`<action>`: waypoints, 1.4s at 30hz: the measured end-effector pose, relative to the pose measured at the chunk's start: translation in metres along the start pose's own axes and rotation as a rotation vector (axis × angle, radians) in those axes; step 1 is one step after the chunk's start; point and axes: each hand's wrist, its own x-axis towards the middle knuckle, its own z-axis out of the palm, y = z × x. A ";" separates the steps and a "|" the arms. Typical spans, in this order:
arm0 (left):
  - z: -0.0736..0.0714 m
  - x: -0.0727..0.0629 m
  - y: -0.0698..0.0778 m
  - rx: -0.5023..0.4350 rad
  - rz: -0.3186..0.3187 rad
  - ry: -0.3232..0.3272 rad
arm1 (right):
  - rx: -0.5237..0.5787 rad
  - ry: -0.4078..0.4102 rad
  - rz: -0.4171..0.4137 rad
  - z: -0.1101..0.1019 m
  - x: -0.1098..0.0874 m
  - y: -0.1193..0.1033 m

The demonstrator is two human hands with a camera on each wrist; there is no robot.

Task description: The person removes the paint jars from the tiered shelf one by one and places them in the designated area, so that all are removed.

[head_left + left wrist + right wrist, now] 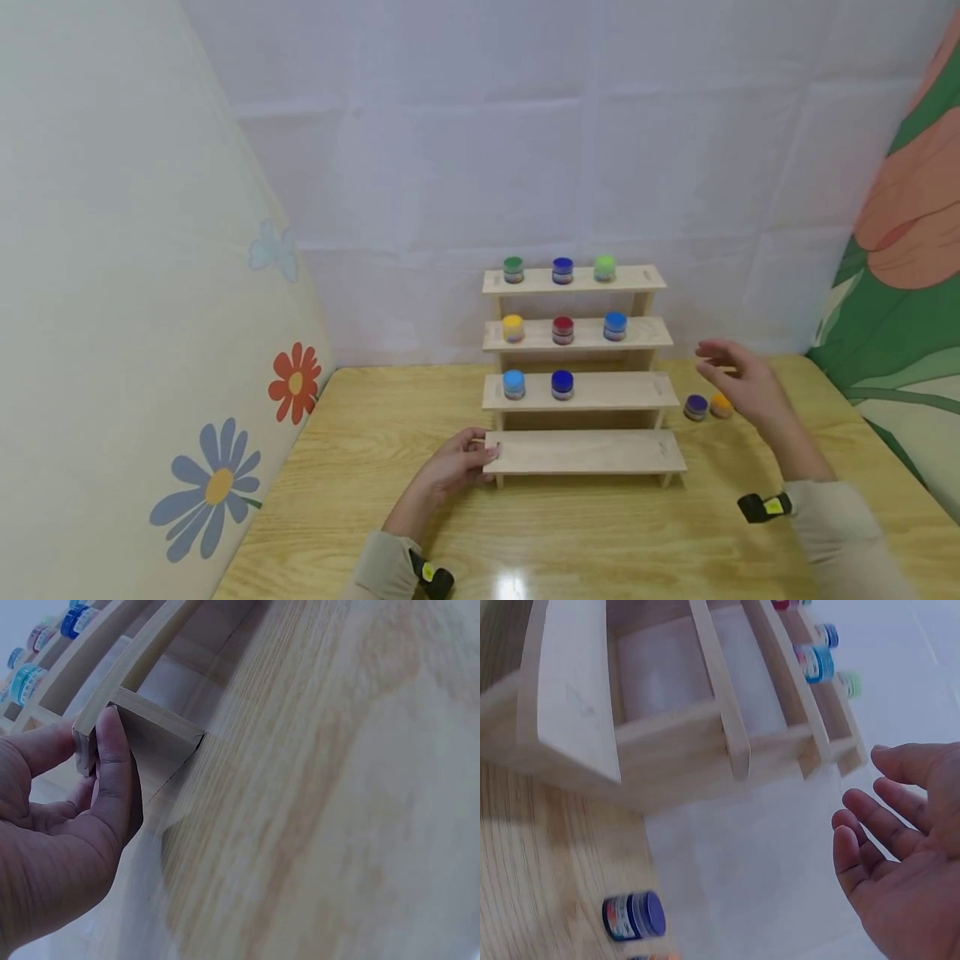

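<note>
A tiered wooden rack (585, 454) stands on the table with small paint jars on its upper tiers. My left hand (456, 460) pinches the left end of the lowest shelf, thumb above and fingers beneath, as the left wrist view shows. My right hand (742, 385) is raised to the right of the rack, fingers relaxed and holding nothing. Below it on the table sit a purple-lidded jar (696, 407) and an orange-lidded jar (721, 406). On the third tier down stand a light blue jar (513, 385) and a dark blue jar (562, 385), left and middle.
The top tier bears a green jar (513, 270), a blue jar (562, 271) and a light green jar (604, 268). Below them are a yellow jar (513, 328), a dark red jar (562, 330) and another blue jar (615, 327). Cloth walls (555, 167) bound the table (570, 533).
</note>
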 end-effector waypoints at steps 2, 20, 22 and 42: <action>0.000 0.000 0.000 0.001 0.001 0.001 | 0.037 -0.017 -0.004 0.005 -0.001 -0.006; 0.000 0.001 -0.001 0.018 -0.001 0.027 | 0.175 -0.072 -0.075 0.053 -0.003 -0.029; 0.000 0.001 -0.002 0.019 -0.002 0.028 | 0.181 -0.084 -0.077 0.058 -0.001 -0.032; 0.001 0.004 -0.002 0.028 0.002 0.023 | 0.239 -0.134 -0.074 0.094 0.011 -0.051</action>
